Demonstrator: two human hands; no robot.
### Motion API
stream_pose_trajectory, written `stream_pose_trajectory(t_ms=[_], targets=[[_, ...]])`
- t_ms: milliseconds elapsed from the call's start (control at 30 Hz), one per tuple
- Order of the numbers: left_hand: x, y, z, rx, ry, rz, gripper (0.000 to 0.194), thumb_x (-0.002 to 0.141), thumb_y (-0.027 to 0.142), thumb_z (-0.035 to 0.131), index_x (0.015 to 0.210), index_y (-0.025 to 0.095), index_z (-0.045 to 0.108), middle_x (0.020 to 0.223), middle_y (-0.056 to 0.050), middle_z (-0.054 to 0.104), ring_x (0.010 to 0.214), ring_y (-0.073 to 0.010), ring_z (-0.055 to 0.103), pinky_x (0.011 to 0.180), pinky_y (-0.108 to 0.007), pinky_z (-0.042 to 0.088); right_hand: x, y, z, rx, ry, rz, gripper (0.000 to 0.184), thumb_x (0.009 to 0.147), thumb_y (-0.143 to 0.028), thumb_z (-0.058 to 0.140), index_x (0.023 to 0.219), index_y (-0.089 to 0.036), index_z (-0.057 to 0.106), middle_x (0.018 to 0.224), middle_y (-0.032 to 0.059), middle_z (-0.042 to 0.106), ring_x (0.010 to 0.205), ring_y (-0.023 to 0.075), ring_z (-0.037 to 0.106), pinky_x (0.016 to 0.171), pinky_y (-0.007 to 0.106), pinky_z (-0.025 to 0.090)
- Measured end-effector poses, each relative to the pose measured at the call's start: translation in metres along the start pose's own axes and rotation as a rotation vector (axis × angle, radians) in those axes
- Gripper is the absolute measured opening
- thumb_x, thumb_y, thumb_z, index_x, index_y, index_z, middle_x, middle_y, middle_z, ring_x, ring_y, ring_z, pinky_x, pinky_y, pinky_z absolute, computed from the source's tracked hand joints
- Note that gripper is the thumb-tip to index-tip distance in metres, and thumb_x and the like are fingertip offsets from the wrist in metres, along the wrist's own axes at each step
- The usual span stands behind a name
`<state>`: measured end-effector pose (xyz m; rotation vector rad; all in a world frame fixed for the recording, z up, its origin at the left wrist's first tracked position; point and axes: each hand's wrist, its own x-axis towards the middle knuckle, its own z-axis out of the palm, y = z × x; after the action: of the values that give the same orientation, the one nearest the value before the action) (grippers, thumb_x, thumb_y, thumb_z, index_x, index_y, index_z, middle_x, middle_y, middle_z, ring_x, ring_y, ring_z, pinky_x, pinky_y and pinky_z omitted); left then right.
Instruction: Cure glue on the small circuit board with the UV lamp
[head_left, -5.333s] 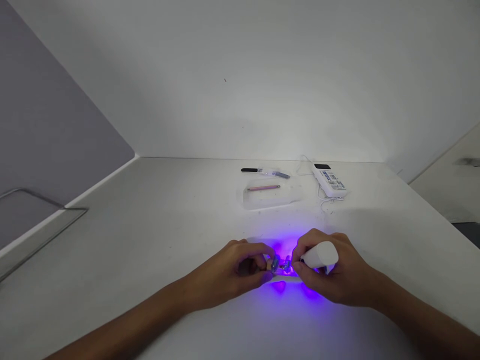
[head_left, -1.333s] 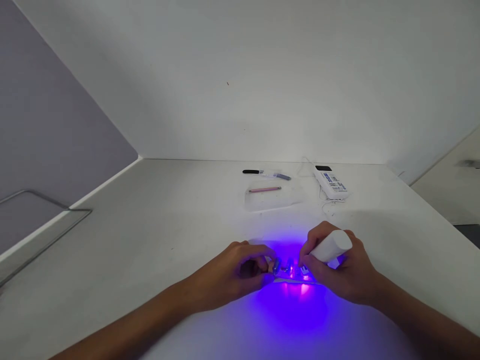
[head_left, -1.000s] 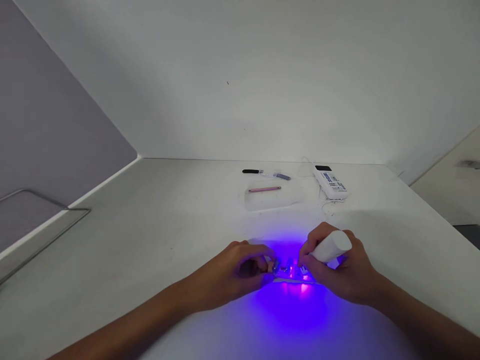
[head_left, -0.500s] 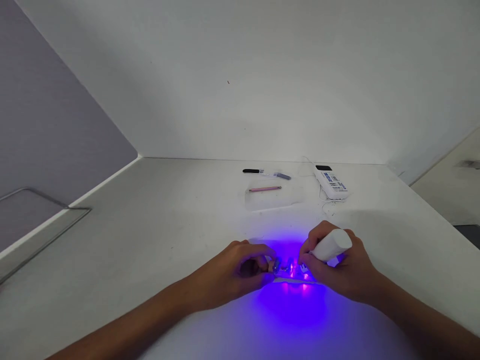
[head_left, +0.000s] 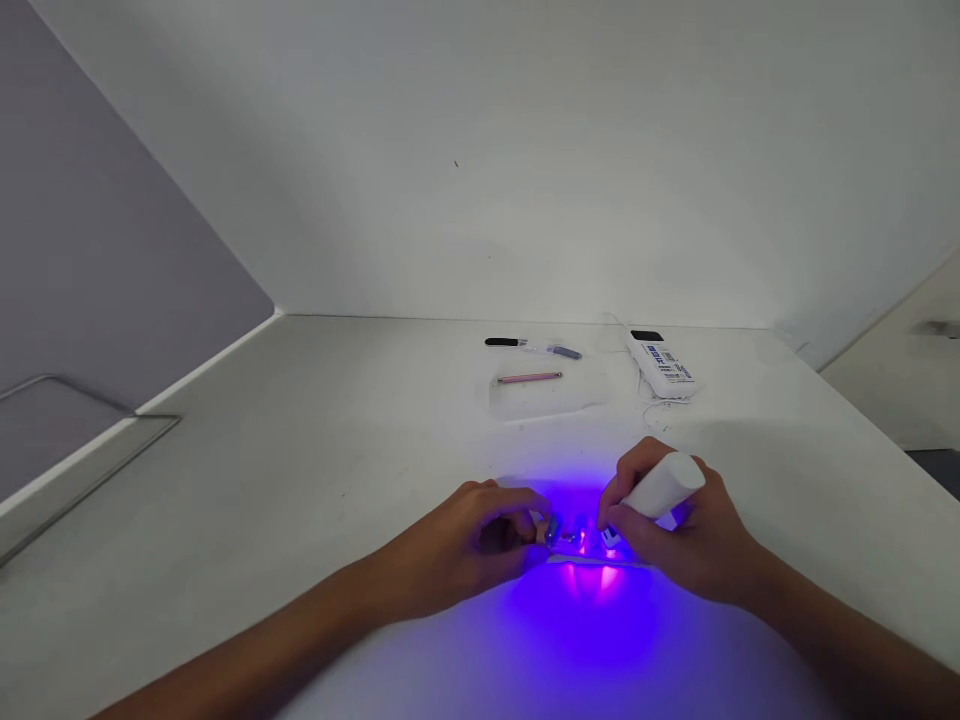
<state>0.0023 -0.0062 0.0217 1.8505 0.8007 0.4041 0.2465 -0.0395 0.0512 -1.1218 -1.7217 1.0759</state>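
My right hand is closed round a white cylindrical lamp that points down and to the left and throws violet light on the table. Under the beam lies a thin strip with small glowing pieces on it. My left hand rests on the table with its fingers curled, pinching the strip's left end next to a small bluish piece. The two hands are a few centimetres apart.
On the white table, farther back, lie a clear tray with a pink stick, a black-handled tool, and a white device with a thin cord. A wall stands behind; a grey partition and metal frame are left.
Compared with five seconds ago, the lamp is tilted more upright and shifted slightly right, and pink glows show on the strip. Over the last second almost nothing moves.
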Motion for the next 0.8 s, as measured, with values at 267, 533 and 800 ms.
stream_pose_trajectory(t_ms=[267, 533, 800], targets=[[0.0001, -0.0041, 0.0011, -0.003, 0.010, 0.022, 0.012, 0.090, 0.023, 0.066, 0.100, 0.018, 0.071, 0.074, 0.003, 0.059, 0.059, -0.0093, 0.044, 0.054, -0.018, 0.034, 0.0012, -0.0005, -0.0005, 0.097, -0.006, 0.023, 0.016, 0.077, -0.007, 0.064, 0.081, -0.022, 0.059, 0.071, -0.0003, 0.071, 0.063, 0.0155, 0.067, 0.054, 0.025, 0.053], [0.0015, -0.0012, 0.0015, 0.008, -0.005, 0.010, 0.010, 0.092, 0.023, 0.062, 0.096, 0.018, 0.070, 0.072, 0.003, 0.058, 0.057, -0.0090, 0.041, 0.052, -0.019, 0.033, 0.0033, -0.0034, 0.0005, -0.028, -0.091, 0.022, 0.010, 0.081, -0.014, 0.062, 0.082, -0.022, 0.056, 0.065, -0.0037, 0.059, 0.054, 0.0115, 0.052, 0.048, 0.022, 0.042], [0.0009, 0.0012, 0.0016, 0.012, -0.004, 0.006, 0.010, 0.092, 0.023, 0.061, 0.096, 0.018, 0.069, 0.074, 0.003, 0.058, 0.059, -0.0093, 0.041, 0.053, -0.019, 0.034, 0.0029, -0.0048, 0.0003, -0.150, -0.130, -0.051, 0.011, 0.082, -0.013, 0.061, 0.081, -0.022, 0.055, 0.067, -0.0042, 0.058, 0.053, 0.0097, 0.048, 0.049, 0.021, 0.040]])
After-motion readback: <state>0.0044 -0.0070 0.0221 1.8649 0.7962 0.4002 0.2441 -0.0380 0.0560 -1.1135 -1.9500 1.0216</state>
